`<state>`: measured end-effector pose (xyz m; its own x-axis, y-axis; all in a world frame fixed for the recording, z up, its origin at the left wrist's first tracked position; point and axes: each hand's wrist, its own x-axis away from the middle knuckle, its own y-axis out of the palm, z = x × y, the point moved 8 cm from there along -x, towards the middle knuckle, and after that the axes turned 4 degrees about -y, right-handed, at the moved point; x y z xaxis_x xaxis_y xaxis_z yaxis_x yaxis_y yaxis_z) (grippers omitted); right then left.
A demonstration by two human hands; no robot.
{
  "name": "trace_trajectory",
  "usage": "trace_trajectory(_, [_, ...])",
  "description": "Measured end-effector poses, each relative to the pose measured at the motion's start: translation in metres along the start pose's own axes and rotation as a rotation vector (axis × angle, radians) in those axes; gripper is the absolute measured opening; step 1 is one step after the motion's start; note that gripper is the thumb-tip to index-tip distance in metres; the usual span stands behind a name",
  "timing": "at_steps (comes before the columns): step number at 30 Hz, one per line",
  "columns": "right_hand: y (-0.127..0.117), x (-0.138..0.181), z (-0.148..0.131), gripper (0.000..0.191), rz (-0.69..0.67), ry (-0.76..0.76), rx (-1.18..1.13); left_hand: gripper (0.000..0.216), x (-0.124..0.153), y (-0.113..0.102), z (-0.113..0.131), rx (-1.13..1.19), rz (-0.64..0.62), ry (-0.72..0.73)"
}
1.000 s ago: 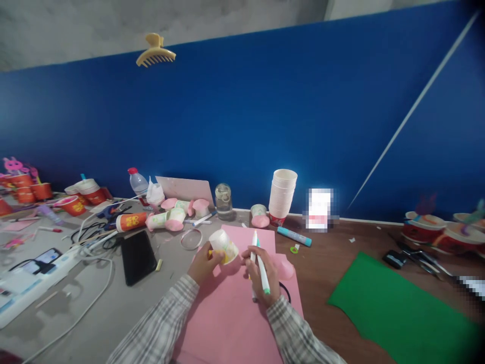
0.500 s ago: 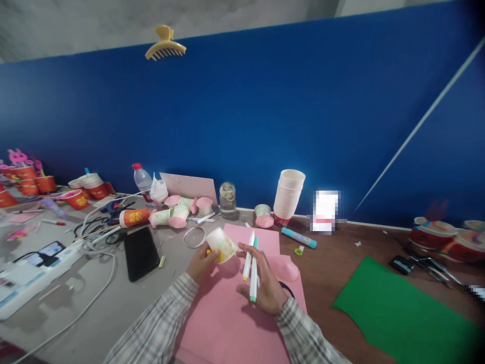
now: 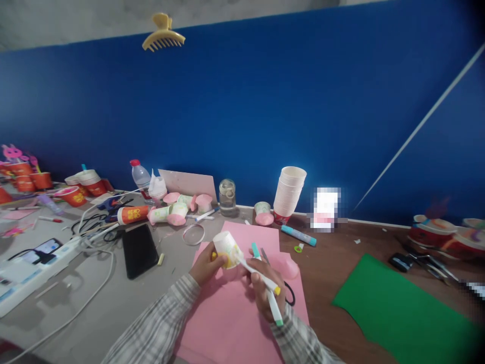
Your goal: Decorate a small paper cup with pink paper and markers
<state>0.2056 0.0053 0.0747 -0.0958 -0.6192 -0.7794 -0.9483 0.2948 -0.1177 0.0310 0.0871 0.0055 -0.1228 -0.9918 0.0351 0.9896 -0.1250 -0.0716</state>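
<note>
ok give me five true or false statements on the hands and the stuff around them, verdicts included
1. The left hand holds a white paper cup with coloured marks on it. True.
2. The right hand holds a yellow-ended marker and a green-ended marker. True.
3. The green-ended marker is the one pointed at the cup's wall. False: the yellow-ended marker is.
4. The sheet beneath the hands is green. False: it is pink paper.
5. A blue tube lies nearer the person than the tall cup stack. True.
</note>
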Motion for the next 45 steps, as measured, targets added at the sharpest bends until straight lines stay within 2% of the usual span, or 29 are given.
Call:
trace_trajectory(5, [0.008,0.011,0.011,0.019,-0.021,0.055,-0.066,0.058,-0.001,0.003,-0.007,-0.020,-0.071,-0.036])
trace_trajectory(12, [0.008,0.011,0.017,0.017,0.003,0.109,-0.123,0.057,0.000,0.007,-0.011,-0.060,-0.142,-0.047])
trace_trajectory(23, [0.010,0.011,0.018,0.016,0.009,0.118,-0.153,0.058,0.000,0.007,-0.008,-0.104,-0.146,-0.025])
trace_trajectory(32, [0.014,0.019,0.031,0.016,0.002,0.246,-0.240,0.057,-0.001,0.007,-0.013,-0.111,-0.163,-0.032])
trace_trajectory(45, [0.015,0.019,0.032,0.018,-0.014,0.252,-0.264,0.059,-0.002,0.006,-0.013,-0.133,-0.165,-0.021])
